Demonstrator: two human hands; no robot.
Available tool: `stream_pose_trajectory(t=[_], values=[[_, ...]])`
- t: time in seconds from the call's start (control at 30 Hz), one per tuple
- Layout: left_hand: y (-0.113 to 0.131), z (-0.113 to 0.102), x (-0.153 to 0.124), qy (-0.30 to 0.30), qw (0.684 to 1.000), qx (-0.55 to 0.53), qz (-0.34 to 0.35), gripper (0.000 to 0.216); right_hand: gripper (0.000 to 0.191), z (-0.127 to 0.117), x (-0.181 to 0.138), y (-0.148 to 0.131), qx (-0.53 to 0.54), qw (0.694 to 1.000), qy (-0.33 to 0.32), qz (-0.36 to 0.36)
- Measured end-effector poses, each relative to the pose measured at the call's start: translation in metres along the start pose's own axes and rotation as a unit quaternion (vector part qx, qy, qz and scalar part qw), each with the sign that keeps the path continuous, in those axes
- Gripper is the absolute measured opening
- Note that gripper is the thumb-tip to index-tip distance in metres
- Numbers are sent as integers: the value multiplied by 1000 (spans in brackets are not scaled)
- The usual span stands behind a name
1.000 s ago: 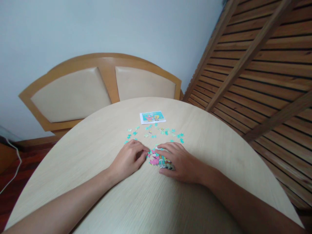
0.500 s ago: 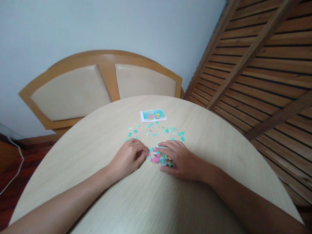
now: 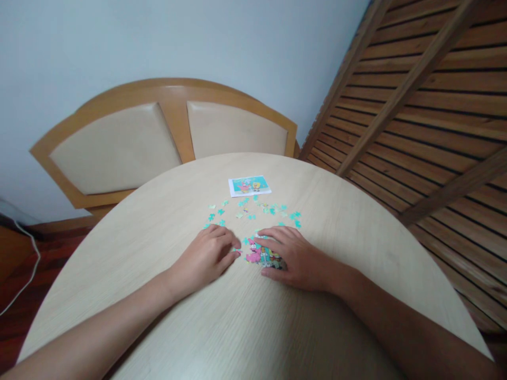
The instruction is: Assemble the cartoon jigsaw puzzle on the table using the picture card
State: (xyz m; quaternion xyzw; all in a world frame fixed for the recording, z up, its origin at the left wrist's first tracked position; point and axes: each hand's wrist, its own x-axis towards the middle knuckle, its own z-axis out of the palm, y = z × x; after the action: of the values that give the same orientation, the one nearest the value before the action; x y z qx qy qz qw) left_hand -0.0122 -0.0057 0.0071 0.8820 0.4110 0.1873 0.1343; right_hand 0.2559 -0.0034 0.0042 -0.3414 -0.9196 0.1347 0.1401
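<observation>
Puzzle (image 3: 254, 256) lies part-hidden by the spread right hand (image 3: 296, 258), loose pieces (image 3: 272, 210) beyond, left hand (image 3: 208, 254) pinching one piece (image 3: 238, 251).

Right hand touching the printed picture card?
Apart. The head view shows bare tabletop and loose puzzle pieces between the right hand and the card, which lies farther back.

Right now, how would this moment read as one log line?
left hand: pinching puzzle piece | right hand: over partly joined puzzle | beyond: loose pieces, picture card
</observation>
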Motion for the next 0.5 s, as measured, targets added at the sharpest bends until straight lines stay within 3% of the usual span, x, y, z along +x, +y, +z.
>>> stream_pose_trajectory(t=[0.5], values=[[-2,12,5,35,999,-25,-5,14,58,1,0,0,-2,1000,5,2]])
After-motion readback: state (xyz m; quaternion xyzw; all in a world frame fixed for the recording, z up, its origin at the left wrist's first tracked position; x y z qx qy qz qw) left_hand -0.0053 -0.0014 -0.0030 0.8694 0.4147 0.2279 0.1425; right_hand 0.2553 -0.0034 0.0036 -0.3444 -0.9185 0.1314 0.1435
